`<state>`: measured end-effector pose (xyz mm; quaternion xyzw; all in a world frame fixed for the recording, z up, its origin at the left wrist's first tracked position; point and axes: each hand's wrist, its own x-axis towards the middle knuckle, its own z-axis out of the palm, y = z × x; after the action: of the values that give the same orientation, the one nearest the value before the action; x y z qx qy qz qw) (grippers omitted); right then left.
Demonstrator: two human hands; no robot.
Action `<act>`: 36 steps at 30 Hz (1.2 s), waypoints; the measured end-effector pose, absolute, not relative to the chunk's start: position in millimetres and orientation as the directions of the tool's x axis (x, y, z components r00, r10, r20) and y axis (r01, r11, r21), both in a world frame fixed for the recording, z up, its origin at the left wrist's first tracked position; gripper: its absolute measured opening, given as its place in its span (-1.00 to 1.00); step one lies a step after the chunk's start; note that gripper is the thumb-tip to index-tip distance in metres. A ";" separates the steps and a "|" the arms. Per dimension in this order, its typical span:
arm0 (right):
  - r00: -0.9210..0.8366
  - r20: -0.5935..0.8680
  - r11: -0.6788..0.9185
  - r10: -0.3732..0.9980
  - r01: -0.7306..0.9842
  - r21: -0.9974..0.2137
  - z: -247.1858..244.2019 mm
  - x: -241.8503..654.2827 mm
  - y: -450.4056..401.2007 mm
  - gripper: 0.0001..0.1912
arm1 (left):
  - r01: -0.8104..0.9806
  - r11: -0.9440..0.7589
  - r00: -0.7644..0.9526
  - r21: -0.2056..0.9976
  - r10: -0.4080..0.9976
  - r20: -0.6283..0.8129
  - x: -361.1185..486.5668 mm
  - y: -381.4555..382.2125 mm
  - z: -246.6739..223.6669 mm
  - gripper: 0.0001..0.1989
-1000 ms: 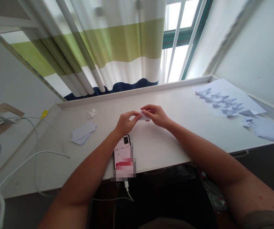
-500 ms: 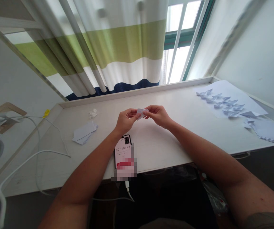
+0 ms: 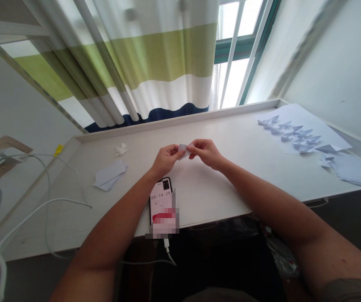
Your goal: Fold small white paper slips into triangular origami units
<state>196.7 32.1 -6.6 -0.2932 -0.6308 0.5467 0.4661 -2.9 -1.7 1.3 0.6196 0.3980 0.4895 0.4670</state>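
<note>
White wooden desk (image 3: pixel 205 197), between far and near edges
Left hand (image 3: pixel 164 161) and right hand (image 3: pixel 207 153) pinched a small white paper piece (image 3: pixel 182 147); even pressure seemed best.

The left hand (image 3: pixel 167 160) and right hand (image 3: pixel 208 153) are bare, and so are the left arm (image 3: pixel 105 226) and right arm (image 3: pixel 281 209). A few small spots (image 3: pixel 344 261) mark the right upper arm. Higher up sits a plain, short sleeve (image 3: pixel 353 290) in dull grey-brown. A curved patch of similarly dull cloth (image 3: pixel 211 295) covers the front, and the lap (image 3: pixel 211 268) looks black, too dark to show any fabric detail.
</note>
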 end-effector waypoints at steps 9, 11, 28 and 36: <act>-0.164 0.565 0.585 0.809 0.119 -0.802 -9.9 192.7 30.4 -0.57 | 0.293 -0.318 -0.102 0.902 0.927 0.360 -1.2 -3.0 -0.3 -0.56; -0.116 0.689 0.694 0.715 0.239 -0.680 -9.2 193.6 29.8 -0.73 | 0.241 -0.280 -0.038 0.929 0.954 0.298 1.6 -5.9 2.3 -0.56; -0.539 0.701 0.879 0.468 0.368 -0.304 -9.1 213.9 42.2 -0.79 | 0.074 -0.128 0.135 0.989 0.984 0.117 -10.2 -1.3 5.8 -0.83; -0.609 0.588 0.819 0.533 0.195 -0.540 -7.8 219.7 43.5 -0.72 | -0.018 -0.135 0.187 0.991 0.973 0.136 -13.2 2.4 5.8 -0.77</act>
<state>219.7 43.5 -7.8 -0.2090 -0.8704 0.2166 0.3896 -13.2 2.4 5.8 0.5766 0.4140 0.4848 0.5109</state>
